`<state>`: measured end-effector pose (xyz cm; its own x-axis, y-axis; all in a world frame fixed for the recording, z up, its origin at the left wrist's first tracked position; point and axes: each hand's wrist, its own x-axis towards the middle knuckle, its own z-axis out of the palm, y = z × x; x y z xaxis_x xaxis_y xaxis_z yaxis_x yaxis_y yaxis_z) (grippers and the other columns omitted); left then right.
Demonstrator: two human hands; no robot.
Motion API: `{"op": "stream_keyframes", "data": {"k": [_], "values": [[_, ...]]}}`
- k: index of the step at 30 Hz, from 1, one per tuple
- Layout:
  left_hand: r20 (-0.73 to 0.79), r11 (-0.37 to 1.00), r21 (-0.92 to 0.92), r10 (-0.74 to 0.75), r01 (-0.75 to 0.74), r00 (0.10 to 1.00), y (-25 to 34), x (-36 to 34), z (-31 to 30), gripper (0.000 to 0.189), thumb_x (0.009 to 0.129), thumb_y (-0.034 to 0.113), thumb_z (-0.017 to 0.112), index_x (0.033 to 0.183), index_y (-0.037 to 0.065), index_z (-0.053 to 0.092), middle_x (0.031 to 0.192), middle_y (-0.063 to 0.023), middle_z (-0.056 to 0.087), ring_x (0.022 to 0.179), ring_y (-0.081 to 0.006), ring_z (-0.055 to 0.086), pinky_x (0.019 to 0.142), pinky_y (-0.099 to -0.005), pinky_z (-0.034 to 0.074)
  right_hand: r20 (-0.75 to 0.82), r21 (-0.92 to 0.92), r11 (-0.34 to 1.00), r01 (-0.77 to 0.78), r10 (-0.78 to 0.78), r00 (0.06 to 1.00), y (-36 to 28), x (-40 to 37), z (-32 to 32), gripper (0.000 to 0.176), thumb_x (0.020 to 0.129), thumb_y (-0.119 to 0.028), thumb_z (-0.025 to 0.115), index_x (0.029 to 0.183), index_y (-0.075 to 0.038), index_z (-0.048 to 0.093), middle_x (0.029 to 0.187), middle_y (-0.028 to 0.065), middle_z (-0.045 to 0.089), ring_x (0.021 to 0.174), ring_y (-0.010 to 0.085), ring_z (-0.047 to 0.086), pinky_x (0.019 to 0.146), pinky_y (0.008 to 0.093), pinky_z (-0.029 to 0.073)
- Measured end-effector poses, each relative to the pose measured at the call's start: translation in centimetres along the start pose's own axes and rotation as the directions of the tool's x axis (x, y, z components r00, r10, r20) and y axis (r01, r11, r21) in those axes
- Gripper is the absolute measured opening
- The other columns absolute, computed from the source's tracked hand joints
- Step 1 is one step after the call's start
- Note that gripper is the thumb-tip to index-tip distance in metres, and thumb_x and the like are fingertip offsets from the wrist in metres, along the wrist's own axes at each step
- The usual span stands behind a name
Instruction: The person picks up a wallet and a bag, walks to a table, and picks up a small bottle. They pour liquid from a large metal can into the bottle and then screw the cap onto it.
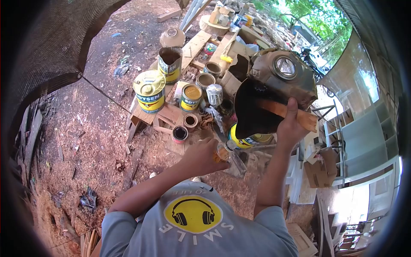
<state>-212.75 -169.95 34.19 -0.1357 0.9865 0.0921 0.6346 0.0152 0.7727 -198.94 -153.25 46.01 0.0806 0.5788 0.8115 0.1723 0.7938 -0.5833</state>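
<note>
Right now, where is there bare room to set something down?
The widest open patch is the shavings-strewn ground, bordered by the loose planks on the far left and the lidded can, with small scraps about. It's crowded right of that can, where tins stand close, and between the left hand and right hand, around the dark container.

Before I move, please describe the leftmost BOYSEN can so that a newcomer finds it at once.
Find the wooden boards beyond the left hand. At their left edge stands a large, yellow-banded can. Its closed, pale-gold lid sets it apart from the jagged, open can just behind.
</note>
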Motion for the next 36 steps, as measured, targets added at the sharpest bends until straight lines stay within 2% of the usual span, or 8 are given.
{"op": "stream_keyframes", "data": {"k": [3,6,12,15,27,36], "values": [[-0.004,1.0,-0.002,0.004,-0.004,1.0,0.3,0.5,0.4,0.071,0.068,0.054,0.08,0.106,-0.002,0.056,0.106,-0.0233,0.063,0.098,-0.0415,0.064,0.083,-0.0479,0.052,-0.003,0.009,0.998,0.063,-0.063,0.998,-0.8,0.3,-0.1,0.026,0.087,-0.016,0.076,0.093,0.007,0.065,0.086,0.009,0.069,0.075,0.0147,0.064,0.069,0.0276,0.051],[0.036,1.0,0.014,-0.025,0.025,0.999,0.9,0.8,0.2,0.071,0.068,0.052,0.08,0.106,-0.002,0.055,0.108,-0.0234,0.062,0.099,-0.0417,0.064,0.083,-0.0482,0.052,-0.049,0.068,0.996,0.065,-0.062,0.997,-0.9,0.3,0.0,0.025,0.087,-0.014,0.076,0.094,0.007,0.065,0.088,0.0091,0.069,0.077,0.015,0.065,0.071,0.0279,0.052],[-0.008,1.0,0.002,-0.003,0.003,1.0,1.1,1.1,0.4,0.069,0.069,0.049,0.082,0.106,-0.003,0.055,0.108,-0.0233,0.061,0.099,-0.0412,0.063,0.083,-0.0487,0.052,-0.011,0.014,1.0,0.027,-0.027,1.0,-0.9,0.1,-1.0,0.026,0.087,-0.011,0.076,0.1,0.008,0.064,0.095,0.0105,0.069,0.082,0.0156,0.066,0.074,0.0281,0.053],[-0.017,1.0,-0.016,0.001,-0.001,1.0,0.9,1.2,0.5,0.068,0.069,0.047,0.082,0.106,-0.004,0.055,0.108,-0.0233,0.061,0.1,-0.0409,0.063,0.084,-0.0482,0.052,-0.039,0.078,0.994,0.075,-0.072,0.997,-0.6,0.2,-1.0,0.025,0.087,-0.01,0.075,0.101,0.007,0.064,0.096,0.0107,0.069,0.083,0.0157,0.066,0.075,0.0281,0.053],[-0.04,1.0,0.002,0.026,-0.026,0.999,1.1,1.1,0.8,0.073,0.069,0.047,0.083,0.112,-0.005,0.055,0.111,-0.0242,0.061,0.105,-0.0412,0.061,0.088,-0.0481,0.051,-0.02,0.046,0.996,0.081,-0.08,0.997,-1.8,-0.1,-1.5,0.026,0.086,-0.013,0.076,0.099,0.007,0.065,0.094,0.0099,0.07,0.083,0.0149,0.066,0.076,0.0271,0.052],[-0.019,0.999,-0.021,0.035,-0.036,0.999,1.4,1.2,0.7,0.071,0.07,0.047,0.082,0.111,-0.004,0.054,0.11,-0.0241,0.061,0.103,-0.0417,0.062,0.087,-0.0479,0.051,-0.051,0.033,0.995,0.099,-0.097,0.994,-2.3,0.0,-1.6,0.025,0.086,-0.012,0.076,0.099,0.006,0.065,0.094,0.0094,0.07,0.082,0.0157,0.066,0.077,0.0277,0.052]]}}
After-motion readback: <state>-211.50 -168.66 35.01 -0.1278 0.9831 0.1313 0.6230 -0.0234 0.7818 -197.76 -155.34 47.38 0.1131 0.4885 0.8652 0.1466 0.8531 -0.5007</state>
